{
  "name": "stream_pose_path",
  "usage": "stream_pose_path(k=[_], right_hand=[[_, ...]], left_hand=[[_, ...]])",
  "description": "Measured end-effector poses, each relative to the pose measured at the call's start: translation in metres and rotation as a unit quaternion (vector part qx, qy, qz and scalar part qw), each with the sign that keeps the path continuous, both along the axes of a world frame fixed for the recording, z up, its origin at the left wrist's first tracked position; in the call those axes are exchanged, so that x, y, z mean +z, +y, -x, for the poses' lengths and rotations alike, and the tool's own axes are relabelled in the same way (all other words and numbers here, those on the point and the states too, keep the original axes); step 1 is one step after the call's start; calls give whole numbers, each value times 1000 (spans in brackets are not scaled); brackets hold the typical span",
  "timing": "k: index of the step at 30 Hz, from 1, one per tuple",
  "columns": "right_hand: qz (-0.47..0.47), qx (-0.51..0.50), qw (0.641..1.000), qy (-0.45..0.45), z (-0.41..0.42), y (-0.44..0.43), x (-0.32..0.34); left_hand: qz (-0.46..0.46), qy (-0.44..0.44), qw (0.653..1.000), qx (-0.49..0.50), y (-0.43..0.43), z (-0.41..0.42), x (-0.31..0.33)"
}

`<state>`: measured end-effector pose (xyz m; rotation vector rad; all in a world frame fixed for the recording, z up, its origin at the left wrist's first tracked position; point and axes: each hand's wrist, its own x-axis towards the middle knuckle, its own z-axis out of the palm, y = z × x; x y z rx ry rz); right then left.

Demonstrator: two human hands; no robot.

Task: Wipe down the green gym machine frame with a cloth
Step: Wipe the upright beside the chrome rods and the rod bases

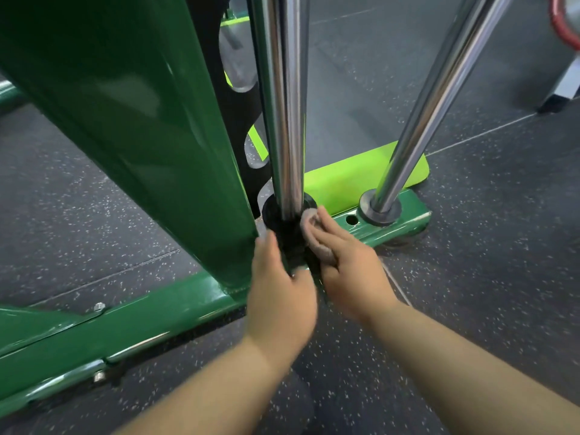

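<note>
Bare arms come in from the bottom, and both hands meet low down at the foot of the green frame point(135, 146). The left hand point(279, 287) rests at the frame's bottom corner; its fingers look bent around a dark part there, but I cannot tell if they grip it. The right hand point(351, 265) sits just beside it, at about 3 o'clock, with fingers curled tight on a small pinkish cloth point(314, 233). The cloth pokes out toward 11 o'clock and touches the black collar point(273, 211) under the shiny pole point(282, 105). The big green post climbs toward 10 o'clock, so I think the right hand must wipe up and left.
</note>
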<state>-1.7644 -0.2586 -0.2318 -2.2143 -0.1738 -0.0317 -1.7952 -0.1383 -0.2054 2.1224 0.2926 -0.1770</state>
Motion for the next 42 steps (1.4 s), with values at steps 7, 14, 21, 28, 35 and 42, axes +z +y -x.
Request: stream_pose_path(k=[7, 14, 21, 28, 35, 42], right_hand=[[-236, -179, 947, 121, -41, -5, 7], [-352, -216, 862, 294, -42, 6, 22], [-468, -268, 809, 232, -50, -6, 38], [-264, -163, 928, 205, -51, 0, -9], [-387, -55, 884, 256, -37, 3, -14], [-154, 35, 982, 104, -36, 1, -24]], left_hand=[[210, 30, 971, 112, -3, -38, 16], [299, 104, 933, 170, -17, -25, 11], [364, 81, 902, 215, -10, -33, 17], [287, 36, 952, 103, 3, -32, -6], [140, 8, 990, 10, 6, -33, -20], [30, -13, 998, -44, 12, -30, -34]])
